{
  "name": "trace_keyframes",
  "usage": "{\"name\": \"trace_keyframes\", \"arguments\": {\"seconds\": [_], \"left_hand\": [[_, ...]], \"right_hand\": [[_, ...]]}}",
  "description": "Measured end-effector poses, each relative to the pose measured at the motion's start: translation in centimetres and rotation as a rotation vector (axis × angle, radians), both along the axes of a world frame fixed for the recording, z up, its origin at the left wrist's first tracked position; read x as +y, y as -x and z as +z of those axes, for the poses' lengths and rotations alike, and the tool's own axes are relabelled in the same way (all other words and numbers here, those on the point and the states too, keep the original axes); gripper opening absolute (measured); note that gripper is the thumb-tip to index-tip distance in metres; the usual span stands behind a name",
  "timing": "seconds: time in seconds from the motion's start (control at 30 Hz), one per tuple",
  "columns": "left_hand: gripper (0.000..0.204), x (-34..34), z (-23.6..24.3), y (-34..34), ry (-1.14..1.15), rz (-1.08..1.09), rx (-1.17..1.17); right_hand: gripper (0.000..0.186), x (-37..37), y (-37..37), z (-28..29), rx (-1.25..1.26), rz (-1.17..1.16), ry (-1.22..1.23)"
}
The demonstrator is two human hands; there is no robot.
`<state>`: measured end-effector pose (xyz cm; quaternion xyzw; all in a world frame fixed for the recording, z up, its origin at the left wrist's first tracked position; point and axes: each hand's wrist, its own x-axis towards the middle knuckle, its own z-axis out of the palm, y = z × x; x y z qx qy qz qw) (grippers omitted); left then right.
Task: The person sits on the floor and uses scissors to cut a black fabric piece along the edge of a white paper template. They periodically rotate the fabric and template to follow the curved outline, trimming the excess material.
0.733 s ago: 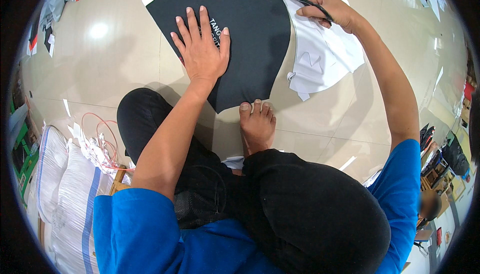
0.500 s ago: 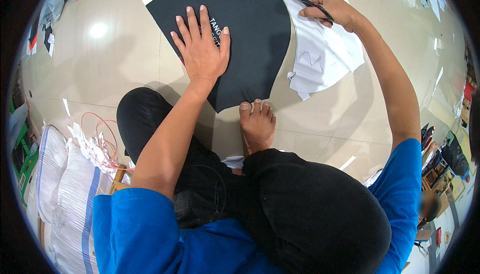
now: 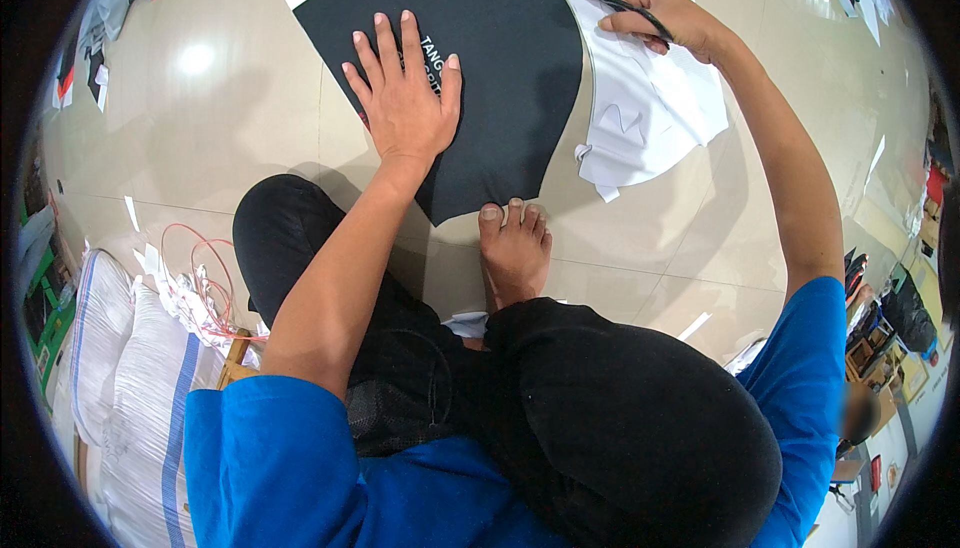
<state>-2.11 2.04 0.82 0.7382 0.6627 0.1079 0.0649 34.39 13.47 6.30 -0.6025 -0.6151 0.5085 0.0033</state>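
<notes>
My left hand [image 3: 405, 113] lies spread flat on a black fabric piece [image 3: 510, 118] with pale printed lettering. My right hand [image 3: 665, 23] grips black-handled scissors [image 3: 610, 0] near the top, their blades lying along the curved upper right edge of the black piece and partly out of view. White fabric [image 3: 660, 118] lies under the scissors and to the right, with a crumpled, trimmed-looking lower end. My bare foot [image 3: 515, 248] is at the bottom edge of the black piece.
Pale tiled floor [image 3: 200, 118] carries scattered scraps. At left lie white sacks [image 3: 140, 388], a pink cord [image 3: 225, 283] and crumpled white material. Piled clutter and a black bag [image 3: 905, 318] line the right, where a person's blurred head [image 3: 858, 410] shows beside my sleeve.
My right hand and the scissor handles have shifted very slightly to the right. My left hand and the black fabric stay in place.
</notes>
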Motion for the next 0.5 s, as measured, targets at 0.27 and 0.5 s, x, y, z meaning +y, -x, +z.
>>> {"name": "trace_keyframes", "arguments": {"seconds": [0.27,0.5], "left_hand": [[0.081,0.1,0.3,-0.2,0.02,0.018,-0.006],[0.081,0.1,0.4,-0.2,0.014,0.016,0.008]], "right_hand": [[0.045,1.2,1.3,0.8,0.027,-0.002,0.022],[0.046,2.1,2.1,0.6,0.013,0.018,0.02]]}}
